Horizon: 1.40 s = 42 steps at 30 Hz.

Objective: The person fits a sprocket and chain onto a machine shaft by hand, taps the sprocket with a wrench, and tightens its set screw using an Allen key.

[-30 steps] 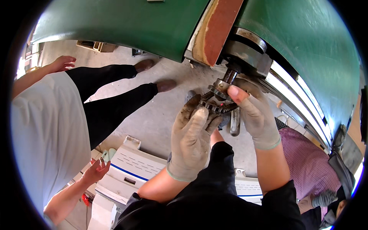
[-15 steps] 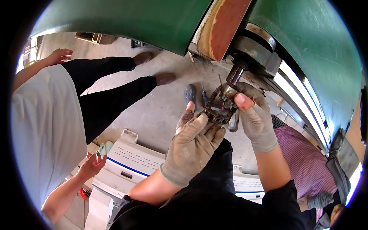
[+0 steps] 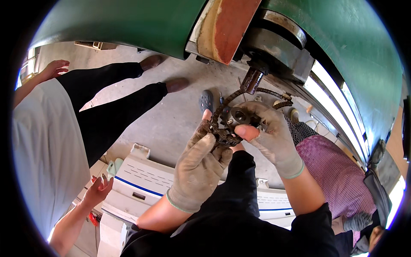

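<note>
Both hands lower & further from the shaft (image 3: 252,80) than a sec ago: earlier pressed right up at the machine end, now pulled back a bit with the chain (image 3: 222,132) and sprocket (image 3: 238,115) carried along, so the part looks off the shaft or nearly so, chain loose rather than seated. Left hand (image 3: 199,165), grubby glove, fingers curled narrow, pinching the lower loop of chain from below, thumb side up against the links. Right hand (image 3: 269,137), glove w/ one bare fingertip poking through, wrapped round the sprocket hub from the right, closed on it, fingertip resting on the chain edge. Chain runs from the hands up toward the shaft stub, one strand draped over the right-hand knuckles. Sprocket sits between the two hands, just below the shaft, apart from it. Above: green machine body (image 3: 128,21) w/ rust-red panel (image 3: 231,25). Left: another person in white top & dark trousers (image 3: 107,111), standing on concrete. Below the forearms: white case w/ blue stripe (image 3: 141,180). Right: pink checked cloth (image 3: 338,171).
</note>
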Each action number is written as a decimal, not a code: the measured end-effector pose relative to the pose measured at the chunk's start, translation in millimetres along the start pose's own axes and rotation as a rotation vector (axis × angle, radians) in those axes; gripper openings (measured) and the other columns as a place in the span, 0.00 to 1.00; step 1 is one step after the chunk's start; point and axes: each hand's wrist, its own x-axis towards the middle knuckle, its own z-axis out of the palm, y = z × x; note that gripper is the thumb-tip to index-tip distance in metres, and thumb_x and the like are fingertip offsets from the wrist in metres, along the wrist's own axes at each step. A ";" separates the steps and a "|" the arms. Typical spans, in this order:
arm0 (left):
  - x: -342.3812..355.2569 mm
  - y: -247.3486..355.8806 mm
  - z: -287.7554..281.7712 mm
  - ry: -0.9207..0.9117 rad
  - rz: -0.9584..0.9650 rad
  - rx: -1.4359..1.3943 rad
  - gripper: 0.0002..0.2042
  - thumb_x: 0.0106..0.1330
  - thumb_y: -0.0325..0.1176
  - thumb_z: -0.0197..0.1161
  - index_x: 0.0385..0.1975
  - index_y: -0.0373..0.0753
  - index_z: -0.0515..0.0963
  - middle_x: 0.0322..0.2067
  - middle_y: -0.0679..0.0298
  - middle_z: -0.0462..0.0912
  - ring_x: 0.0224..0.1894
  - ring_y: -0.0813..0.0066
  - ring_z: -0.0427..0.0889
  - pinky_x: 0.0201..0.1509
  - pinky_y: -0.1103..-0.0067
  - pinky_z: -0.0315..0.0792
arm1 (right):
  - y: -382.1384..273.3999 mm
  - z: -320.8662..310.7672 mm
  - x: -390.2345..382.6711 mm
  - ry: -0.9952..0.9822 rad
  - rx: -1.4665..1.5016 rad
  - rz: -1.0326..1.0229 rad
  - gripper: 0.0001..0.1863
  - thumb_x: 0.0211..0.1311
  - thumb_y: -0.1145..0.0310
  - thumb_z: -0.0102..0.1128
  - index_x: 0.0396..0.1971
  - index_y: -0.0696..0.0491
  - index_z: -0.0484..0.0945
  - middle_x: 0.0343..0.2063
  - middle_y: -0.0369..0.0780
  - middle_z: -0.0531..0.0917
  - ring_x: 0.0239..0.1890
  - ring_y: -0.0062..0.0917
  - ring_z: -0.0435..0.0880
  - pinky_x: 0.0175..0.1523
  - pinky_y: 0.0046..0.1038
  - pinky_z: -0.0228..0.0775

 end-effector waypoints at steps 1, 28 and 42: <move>0.8 1.0 -2.6 0.004 -0.003 0.000 0.29 0.79 0.31 0.49 0.79 0.44 0.54 0.64 0.60 0.74 0.57 0.71 0.81 0.60 0.74 0.76 | 3.3 1.6 1.0 -0.001 -0.008 -0.045 0.24 0.61 0.60 0.75 0.50 0.62 0.81 0.37 0.35 0.84 0.32 0.13 0.78 0.33 0.18 0.72; 9.3 4.7 -7.9 -0.049 -0.009 0.245 0.30 0.76 0.37 0.54 0.76 0.41 0.57 0.61 0.63 0.76 0.57 0.75 0.78 0.56 0.75 0.74 | 3.1 13.7 3.4 -0.005 -0.148 -0.111 0.25 0.64 0.57 0.73 0.47 0.65 0.81 0.35 0.41 0.85 0.37 0.20 0.81 0.45 0.25 0.75; 17.2 -0.4 7.3 -0.125 0.170 0.277 0.25 0.80 0.44 0.49 0.69 0.36 0.63 0.65 0.53 0.73 0.68 0.60 0.73 0.73 0.60 0.65 | -4.3 -2.0 8.7 -0.129 -0.362 -0.408 0.36 0.54 0.53 0.80 0.55 0.61 0.77 0.46 0.44 0.81 0.43 0.29 0.82 0.51 0.27 0.73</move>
